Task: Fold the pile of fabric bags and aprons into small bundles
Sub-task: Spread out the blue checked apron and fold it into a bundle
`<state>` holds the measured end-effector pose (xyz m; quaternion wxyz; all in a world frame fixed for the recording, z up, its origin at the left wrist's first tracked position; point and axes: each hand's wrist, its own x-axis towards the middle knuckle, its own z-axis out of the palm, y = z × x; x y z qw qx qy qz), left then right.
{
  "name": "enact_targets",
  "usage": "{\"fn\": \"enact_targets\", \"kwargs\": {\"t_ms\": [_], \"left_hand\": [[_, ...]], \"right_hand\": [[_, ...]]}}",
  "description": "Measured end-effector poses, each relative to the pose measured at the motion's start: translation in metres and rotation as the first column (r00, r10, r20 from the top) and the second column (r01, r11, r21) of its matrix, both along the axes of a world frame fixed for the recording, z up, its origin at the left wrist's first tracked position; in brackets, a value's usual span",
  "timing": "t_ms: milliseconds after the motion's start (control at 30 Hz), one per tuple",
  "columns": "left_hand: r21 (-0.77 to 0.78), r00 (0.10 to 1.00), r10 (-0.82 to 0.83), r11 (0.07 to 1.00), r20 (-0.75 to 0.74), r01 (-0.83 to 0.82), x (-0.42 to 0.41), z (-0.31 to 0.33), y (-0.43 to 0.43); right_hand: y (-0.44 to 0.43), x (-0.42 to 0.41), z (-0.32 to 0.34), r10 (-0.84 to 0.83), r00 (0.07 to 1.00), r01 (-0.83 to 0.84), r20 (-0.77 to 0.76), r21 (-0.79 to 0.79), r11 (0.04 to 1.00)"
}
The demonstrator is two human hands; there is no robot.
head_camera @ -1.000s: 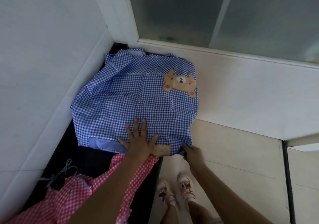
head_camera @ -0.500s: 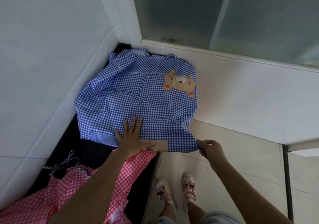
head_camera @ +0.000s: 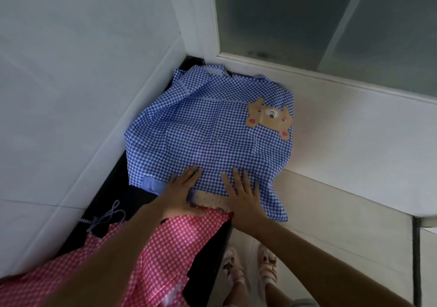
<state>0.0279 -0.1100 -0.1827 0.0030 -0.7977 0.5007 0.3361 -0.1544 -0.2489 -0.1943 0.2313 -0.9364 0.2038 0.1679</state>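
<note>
I press my left hand (head_camera: 181, 194) and right hand (head_camera: 243, 200), fingers spread flat, on the blue gingham apron (head_camera: 208, 136); I should smooth outward before folding, keeping edges aligned.

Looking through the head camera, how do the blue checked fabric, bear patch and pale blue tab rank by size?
1. blue checked fabric
2. bear patch
3. pale blue tab

Blue gingham apron (head_camera: 208, 136) with bear patch (head_camera: 269, 117), flat; pink gingham fabric (head_camera: 165, 247) beside.
</note>
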Motion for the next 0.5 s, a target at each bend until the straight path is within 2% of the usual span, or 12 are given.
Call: {"fn": "enact_targets", "kwargs": {"t_ms": [67,133,300,333,400,500], "left_hand": [[-0.005,0.999,-0.037,0.999,-0.021,0.036,0.021,0.001,0.022],[0.018,0.998,-0.049,0.999,0.047,0.048,0.037,0.003,0.035],[0.131,0.952,-0.029,0.991,0.305,-0.012,0.056,0.012,0.035],[0.109,0.945,-0.003,0.994,0.326,-0.034,0.060,0.011,0.035],[-0.033,0.931,0.069,0.998,0.359,-0.061,0.072,0.005,0.035],[-0.241,0.890,0.191,0.966,0.414,-0.095,0.091,-0.002,0.032]], "right_hand": [[-0.003,0.000,0.006,0.007,0.998,-0.007,-0.067,-0.010,1.000],[-0.007,-0.003,0.007,-0.024,0.997,0.020,-0.077,-0.054,0.998],[-0.029,-0.010,-0.007,-0.110,0.992,0.115,0.068,-0.071,0.991],[-0.035,-0.010,-0.010,-0.104,0.991,0.111,0.082,-0.094,0.989],[-0.046,-0.005,-0.008,-0.090,0.990,0.103,0.109,-0.123,0.987],[-0.058,0.005,0.009,-0.152,0.964,0.174,0.220,-0.085,0.981]]}}
